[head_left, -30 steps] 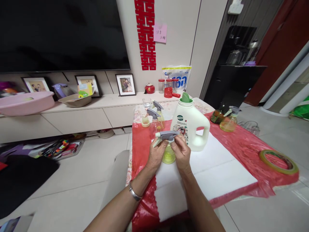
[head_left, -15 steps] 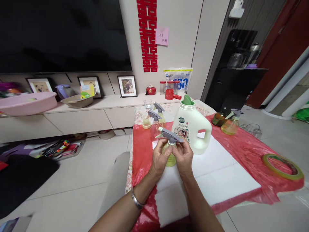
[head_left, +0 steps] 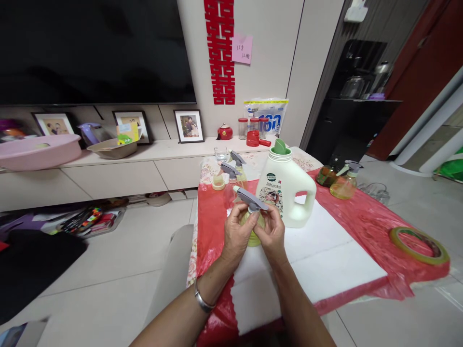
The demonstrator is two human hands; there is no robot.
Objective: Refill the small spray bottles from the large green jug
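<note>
Between my hands is a small spray bottle point(head_left: 255, 239) with yellowish liquid and a grey trigger head point(head_left: 252, 198). My left hand point(head_left: 237, 230) and my right hand point(head_left: 271, 232) are both closed around its neck, thumbs together just below the head. The nozzle points to the left. Right behind stands a big pale green jug point(head_left: 285, 188) with a green spout in its open mouth. Two more spray bottles point(head_left: 231, 185) stand behind my left hand, beside a pale yellow cap point(head_left: 218, 182). White sheets point(head_left: 325, 260) lie under the bottle.
Red plastic film point(head_left: 211, 217) covers much of the table. At the right are a roll of tape point(head_left: 419, 246), another spray bottle point(head_left: 344, 185) and a brown bottle point(head_left: 327, 176). On the cabinet behind stand red-lidded jars point(head_left: 243, 129), a photo frame point(head_left: 189, 126) and a pink basin point(head_left: 39, 152).
The trigger head on the held bottle has tilted, its right end now lower. My fingers have shifted slightly around the neck. The view has moved a little.
</note>
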